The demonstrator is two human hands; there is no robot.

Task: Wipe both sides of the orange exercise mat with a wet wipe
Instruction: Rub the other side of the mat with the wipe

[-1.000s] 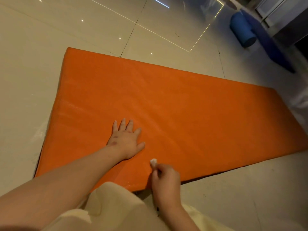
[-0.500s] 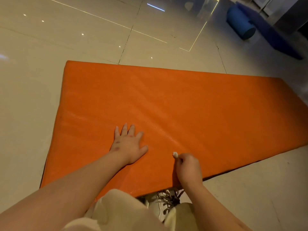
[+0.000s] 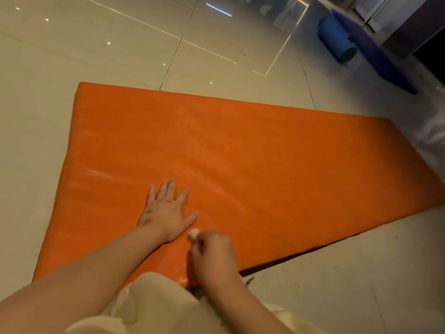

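The orange exercise mat (image 3: 252,160) lies flat on the tiled floor and stretches from the near left to the far right. My left hand (image 3: 166,210) rests flat on its near part, fingers spread and straight. Just to its right, my right hand (image 3: 214,254) is curled round a small white wet wipe (image 3: 193,233) and holds it against the mat close to the near edge. Only a bunched tip of the wipe shows past my fingers.
Glossy beige floor tiles (image 3: 120,44) surround the mat. A rolled blue mat (image 3: 337,42) and a flat dark blue mat (image 3: 385,61) lie at the far right by a wall. My knee in light trousers (image 3: 156,302) is at the mat's near edge.
My right hand with the wipe slid right along the mat's near edge, then came back left beside my left thumb. The left hand stayed flat in place.
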